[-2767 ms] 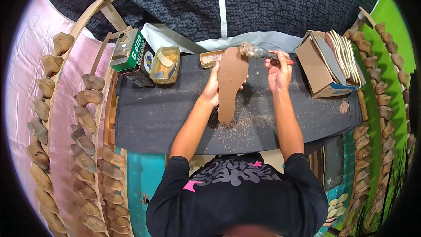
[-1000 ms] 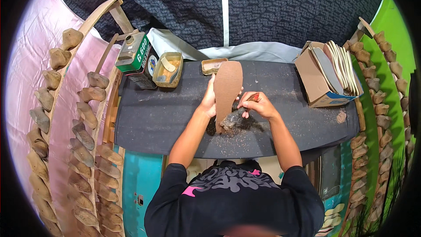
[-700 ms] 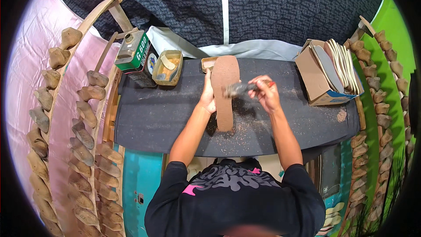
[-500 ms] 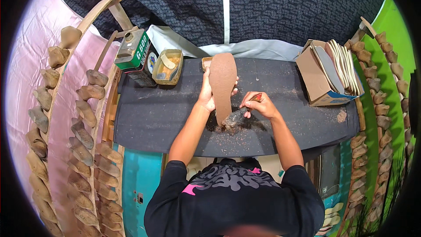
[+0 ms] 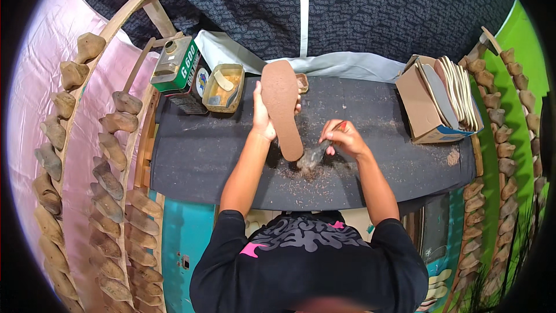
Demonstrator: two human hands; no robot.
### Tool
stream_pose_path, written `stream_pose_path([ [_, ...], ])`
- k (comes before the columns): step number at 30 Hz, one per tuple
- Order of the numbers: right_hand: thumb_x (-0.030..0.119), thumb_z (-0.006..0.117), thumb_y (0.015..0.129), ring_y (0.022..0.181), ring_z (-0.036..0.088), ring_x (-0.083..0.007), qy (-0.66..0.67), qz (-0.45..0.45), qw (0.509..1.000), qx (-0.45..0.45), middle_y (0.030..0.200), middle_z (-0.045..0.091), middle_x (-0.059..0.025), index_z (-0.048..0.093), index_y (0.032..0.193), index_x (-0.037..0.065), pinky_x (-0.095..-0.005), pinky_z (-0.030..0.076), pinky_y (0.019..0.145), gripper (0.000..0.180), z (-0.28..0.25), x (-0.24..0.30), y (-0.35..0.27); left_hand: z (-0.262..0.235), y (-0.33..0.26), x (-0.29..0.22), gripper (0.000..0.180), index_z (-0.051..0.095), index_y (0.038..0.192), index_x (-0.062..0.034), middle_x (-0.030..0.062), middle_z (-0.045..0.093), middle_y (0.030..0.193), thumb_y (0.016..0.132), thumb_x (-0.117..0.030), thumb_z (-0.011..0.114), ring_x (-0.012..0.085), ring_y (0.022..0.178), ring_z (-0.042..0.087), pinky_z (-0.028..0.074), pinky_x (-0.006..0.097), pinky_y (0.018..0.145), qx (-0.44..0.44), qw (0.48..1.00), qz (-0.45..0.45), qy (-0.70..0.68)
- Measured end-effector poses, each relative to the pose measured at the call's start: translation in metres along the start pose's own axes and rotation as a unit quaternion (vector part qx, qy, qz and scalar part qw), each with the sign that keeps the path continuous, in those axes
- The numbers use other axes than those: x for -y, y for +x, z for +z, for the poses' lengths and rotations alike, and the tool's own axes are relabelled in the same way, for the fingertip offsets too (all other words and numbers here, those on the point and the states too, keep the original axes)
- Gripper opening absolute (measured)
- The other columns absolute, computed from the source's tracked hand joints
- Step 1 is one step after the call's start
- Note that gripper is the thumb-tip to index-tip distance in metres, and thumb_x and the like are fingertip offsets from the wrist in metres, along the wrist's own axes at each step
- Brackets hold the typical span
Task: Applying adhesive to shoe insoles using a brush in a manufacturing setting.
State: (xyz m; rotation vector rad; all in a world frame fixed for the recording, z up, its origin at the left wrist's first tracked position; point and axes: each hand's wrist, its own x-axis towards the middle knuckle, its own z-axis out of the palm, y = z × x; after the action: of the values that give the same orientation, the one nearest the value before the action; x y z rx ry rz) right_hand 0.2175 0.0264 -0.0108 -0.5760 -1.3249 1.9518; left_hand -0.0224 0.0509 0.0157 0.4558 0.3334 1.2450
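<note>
A brown shoe sole (image 5: 282, 107) is held up over the dark-covered table by my left hand (image 5: 263, 113), with the palm behind it and fingertips showing past its right edge. Its narrow heel end points toward me. In my right hand (image 5: 343, 137) is a brush (image 5: 314, 155), pinched by its red-tipped handle. The brush's greyish bristles are blurred and sit at the lower right edge of the heel; whether they touch it I cannot tell. Brown crumbs (image 5: 301, 185) lie scattered on the cloth beneath.
At the back left stand a green metal can (image 5: 180, 72) and a cut-open tub (image 5: 223, 88) with a pale scraper in it. A small box (image 5: 302, 83) lies behind the sole. Back right, a cardboard box (image 5: 425, 104) holds several soles. Racks of wooden shoe lasts (image 5: 108, 174) flank the table.
The sole has shifted left and tilted, its toe end leaning further left, uncovering more of the small box. The brush has moved slightly right, from across the heel to its edge.
</note>
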Motion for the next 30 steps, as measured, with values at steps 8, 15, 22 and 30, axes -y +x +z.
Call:
stream_pose_path([
  [8, 0.012, 0.055, 0.09, 0.07, 0.063, -0.0214, 0.105, -0.175, 0.943, -0.263, 0.092, 0.063, -0.0133, 0.057, 0.093, 0.002, -0.0306, 0.053, 0.061, 0.011, -0.027, -0.01, 0.06, -0.027, -0.003, -0.015, 0.078, 0.049, 0.12, -0.0006, 0.0152, 0.062, 0.099, 0.087, -0.068, 0.028, 0.024, 0.078, 0.062, 0.054, 0.037, 0.067, -0.058, 0.997, 0.058, -0.003],
  [15, 0.01, 0.055, 0.091, 0.08, 0.067, -0.0244, 0.072, -0.195, 0.933, -0.294, 0.097, 0.063, -0.0125, 0.058, 0.103, -0.002, -0.031, 0.055, 0.069, 0.017, -0.042, -0.014, 0.124, -0.041, -0.012, -0.014, 0.079, 0.05, 0.12, 0.001, 0.016, 0.062, 0.101, 0.087, -0.067, 0.029, 0.0239, 0.082, 0.062, 0.053, 0.036, 0.071, -0.085, 0.995, 0.043, -0.021],
  [22, 0.009, 0.055, 0.091, 0.075, 0.067, -0.0228, 0.024, -0.171, 0.944, -0.28, 0.093, 0.063, -0.0126, 0.059, 0.101, -0.004, -0.0277, 0.056, 0.065, 0.017, -0.044, -0.031, 0.165, -0.066, -0.021, -0.007, 0.081, 0.045, 0.126, 0.0003, 0.0169, 0.059, 0.106, 0.086, -0.069, 0.03, 0.0251, 0.088, 0.06, 0.052, 0.038, 0.074, -0.066, 0.997, 0.023, -0.033],
  [30, 0.01, 0.055, 0.091, 0.085, 0.066, -0.027, 0.091, -0.097, 0.941, -0.312, 0.101, 0.059, -0.0142, 0.054, 0.108, -0.007, -0.0304, 0.056, 0.072, 0.024, -0.044, -0.045, 0.172, -0.066, -0.021, -0.002, 0.077, 0.046, 0.127, -0.0018, 0.0184, 0.058, 0.108, 0.088, -0.066, 0.031, 0.0257, 0.09, 0.06, 0.052, 0.038, 0.075, -0.059, 0.998, 0.015, -0.03],
])
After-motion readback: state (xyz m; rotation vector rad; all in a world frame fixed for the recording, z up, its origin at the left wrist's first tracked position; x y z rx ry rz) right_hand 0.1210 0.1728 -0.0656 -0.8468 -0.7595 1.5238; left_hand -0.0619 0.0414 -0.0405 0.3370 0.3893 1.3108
